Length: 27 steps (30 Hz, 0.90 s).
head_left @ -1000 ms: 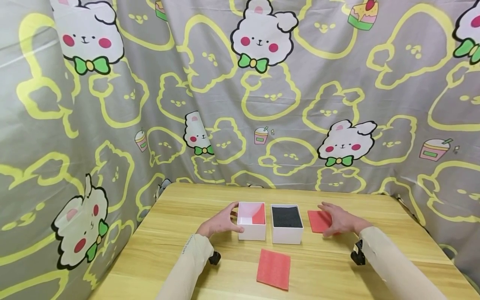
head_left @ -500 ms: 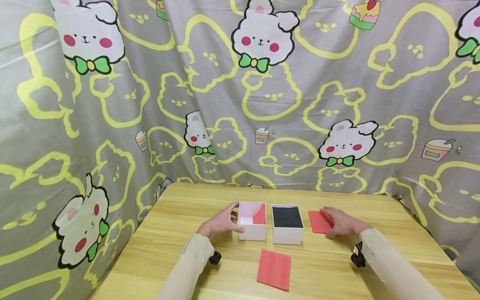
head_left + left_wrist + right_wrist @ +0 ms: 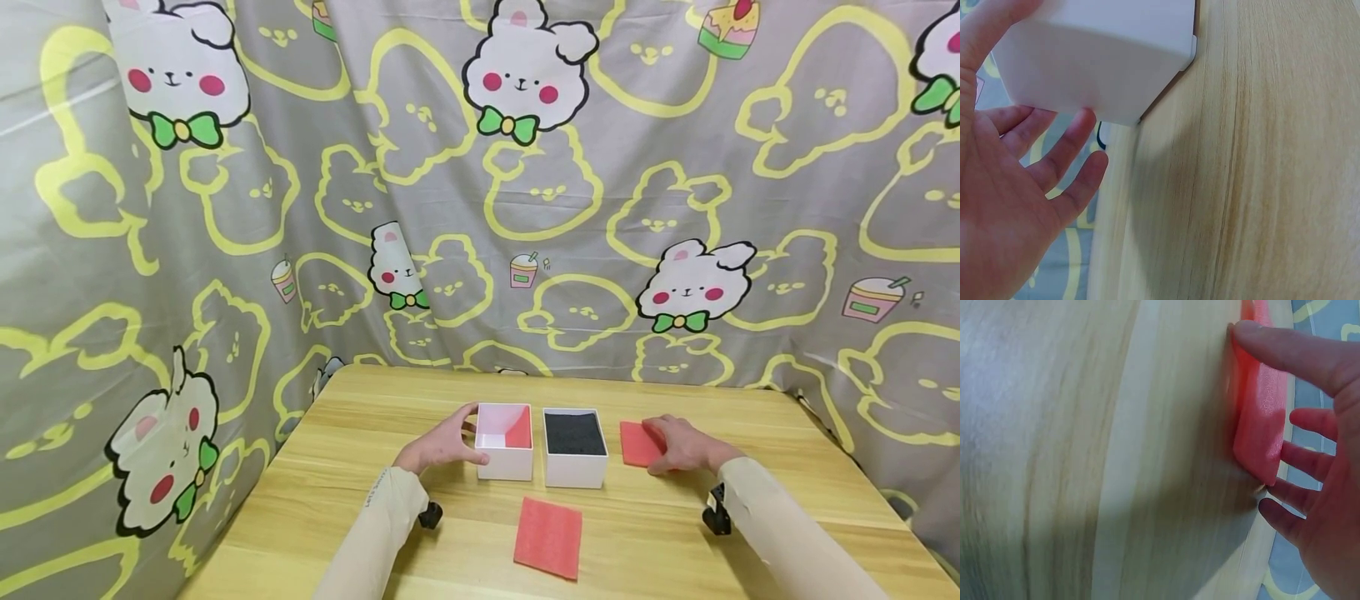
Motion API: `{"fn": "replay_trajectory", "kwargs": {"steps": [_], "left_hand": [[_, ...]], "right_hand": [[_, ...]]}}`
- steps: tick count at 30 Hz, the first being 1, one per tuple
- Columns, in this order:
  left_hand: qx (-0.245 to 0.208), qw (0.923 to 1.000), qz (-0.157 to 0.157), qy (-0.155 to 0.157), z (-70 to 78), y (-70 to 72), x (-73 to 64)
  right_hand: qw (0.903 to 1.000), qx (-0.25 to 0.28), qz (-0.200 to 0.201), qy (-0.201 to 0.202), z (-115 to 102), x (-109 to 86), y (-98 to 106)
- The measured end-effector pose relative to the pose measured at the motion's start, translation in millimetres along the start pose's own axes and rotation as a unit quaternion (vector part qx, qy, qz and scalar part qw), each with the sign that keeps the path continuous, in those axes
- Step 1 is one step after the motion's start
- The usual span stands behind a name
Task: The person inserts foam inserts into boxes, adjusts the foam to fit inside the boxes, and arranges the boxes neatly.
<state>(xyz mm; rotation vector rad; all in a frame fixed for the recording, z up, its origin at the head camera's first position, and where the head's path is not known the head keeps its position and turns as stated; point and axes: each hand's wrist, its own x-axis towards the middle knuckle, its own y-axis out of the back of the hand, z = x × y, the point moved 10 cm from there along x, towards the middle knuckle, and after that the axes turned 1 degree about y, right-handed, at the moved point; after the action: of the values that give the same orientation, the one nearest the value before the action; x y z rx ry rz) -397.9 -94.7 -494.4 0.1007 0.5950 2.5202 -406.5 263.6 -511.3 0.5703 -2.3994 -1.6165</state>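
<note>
Behind and to the left of the table point(image 3: 420, 396), grey curtain point(image 3: 551, 175) printed with yellow animal outlines, white bunny faces in green bow ties and small pink cups. Under everything, pale wood grain running in long streaks.

Near the middle of the table, 2 open-topped white boxes, side by side with a narrow gap between. On the left box point(image 3: 504, 467), left hand point(image 3: 442, 440), clamped across its left end: thumb at the near corner, fingers at the far side, little finger apart from it in the left wrist view. Inside that box, against the right wall, red piece point(image 3: 519, 429). Inside the right box point(image 3: 574, 472), black sheet point(image 3: 573, 435), just below the rim.

Beyond the gap to the right of that second box, red sheet point(image 3: 637, 444) on the table, well clear of the box wall. Over its right part, right hand point(image 3: 690, 450), clamped on it with thumb at the near edge and fingers at the far edge. From the right wrist, impossible to tell whether 1 layer or 2.

Nearer the front, well apart from either hand, red square point(image 3: 548, 540), lying flat and slightly skewed. On the arms, beige sleeves point(image 3: 802, 525).
</note>
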Motion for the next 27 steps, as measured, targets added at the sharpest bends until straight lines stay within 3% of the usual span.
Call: {"fn": "replay_trajectory", "kwargs": {"steps": [15, 27], "left_hand": [[0.001, 1.0, -0.003, 0.001, 1.6, -0.7, 0.2], [0.003, 1.0, -0.003, 0.002, -2.0, -0.8, 1.8]], "right_hand": [[0.9985, -0.053, 0.009, 0.001, -9, -3.3, 1], [0.9995, -0.004, 0.028, 0.018, -27, -9.6, 17]]}}
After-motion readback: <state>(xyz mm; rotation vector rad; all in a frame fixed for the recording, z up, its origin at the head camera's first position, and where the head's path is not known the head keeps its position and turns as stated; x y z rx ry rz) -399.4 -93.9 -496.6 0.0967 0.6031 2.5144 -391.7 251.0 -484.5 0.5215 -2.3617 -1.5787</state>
